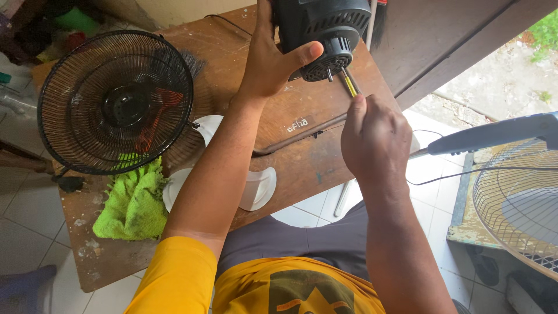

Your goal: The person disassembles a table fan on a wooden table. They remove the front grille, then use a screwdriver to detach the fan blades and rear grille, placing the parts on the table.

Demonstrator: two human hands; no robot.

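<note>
At the top centre of the frame, the person's left hand (268, 61) was clasped around a black fan motor housing (321, 30), thumb pressed against its lower front, holding it above the wooden table (290, 157). Just below and to the right, the right hand (375, 139) was closed in a fist around a screwdriver (349, 82) with a yellow-and-black shaft, whose tip met the underside of the housing.

In the upper left of the frame a black wire fan guard (115, 102) stood on the table, an orange blade visible behind its grille. A crumpled green cloth (135, 203) lay below it at lower left. White fan blades (258, 187) rested beside the cloth, partly hidden under the left forearm. At the right edge, a second wire grille (517, 203) sat on the floor.
</note>
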